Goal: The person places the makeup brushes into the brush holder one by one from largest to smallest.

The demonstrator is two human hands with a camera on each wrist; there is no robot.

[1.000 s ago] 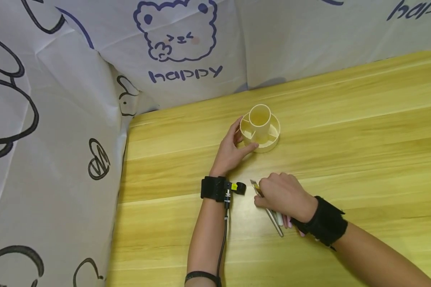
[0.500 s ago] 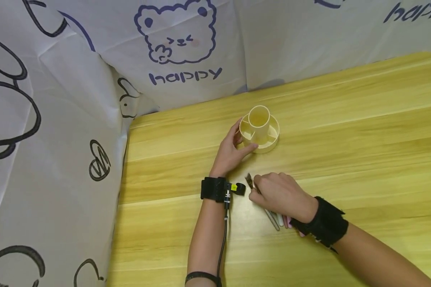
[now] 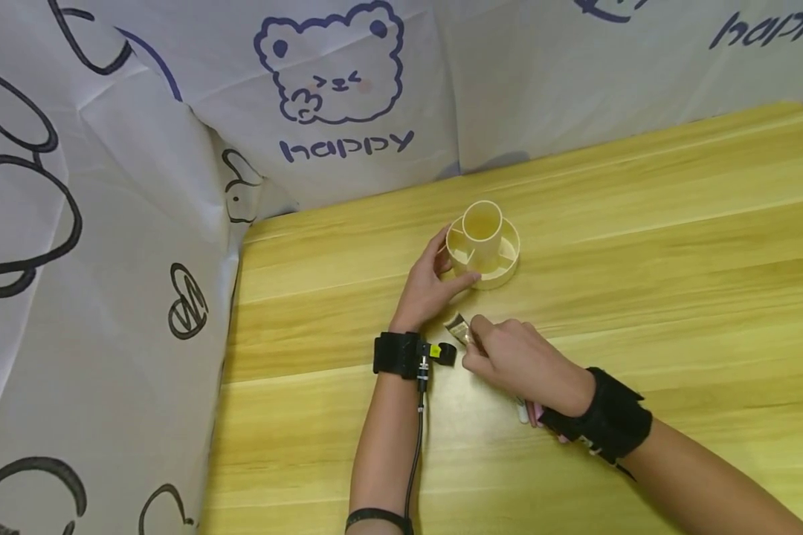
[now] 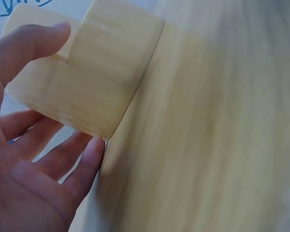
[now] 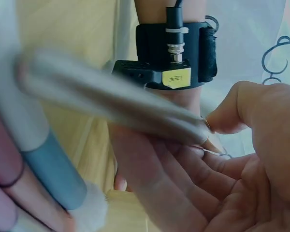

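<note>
My left hand (image 3: pixel 427 288) holds a cream round desk organizer (image 3: pixel 500 282), thumb at its near side and fingers around its left. The organizer has a tall central tube within a divided outer ring. In the left wrist view its smooth wall (image 4: pixel 108 67) stands between thumb and fingers. My right hand (image 3: pixel 523 358) pinches a slim flat brush (image 3: pixel 458 328) just in front of the organizer. The brush's broad gold-toned end points up-left, and its silver handle (image 5: pixel 116 99) slants across the right wrist view, blurred.
Several slender sticks (image 3: pixel 532 413), pink and white, lie on the wooden table (image 3: pixel 682 267), partly under my right hand. One shows a blue band (image 5: pixel 55 169) and whitish tip. A white printed cloth (image 3: pixel 348 174) hangs along the back and left.
My right hand has brought the brush up off the table, turning its broad end toward the upper left. The left hand and organizer have stayed in place.
</note>
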